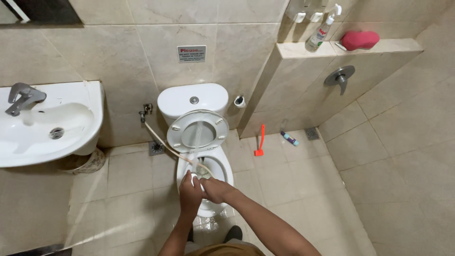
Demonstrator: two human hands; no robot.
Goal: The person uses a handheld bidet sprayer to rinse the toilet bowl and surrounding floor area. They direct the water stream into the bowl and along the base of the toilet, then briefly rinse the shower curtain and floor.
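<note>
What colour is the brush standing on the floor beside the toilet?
Orange-red; the brush leans against the wall, clearest in the head view.

Raised toilet lid (197,131) blocks behind; floor tiles (294,185) rightward lie open.

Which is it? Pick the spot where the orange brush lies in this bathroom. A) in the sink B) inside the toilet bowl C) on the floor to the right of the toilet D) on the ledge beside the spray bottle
C: the orange brush lies on the floor tiles to the right of the toilet, near the low wall, while both hands are over the bowl.
</note>
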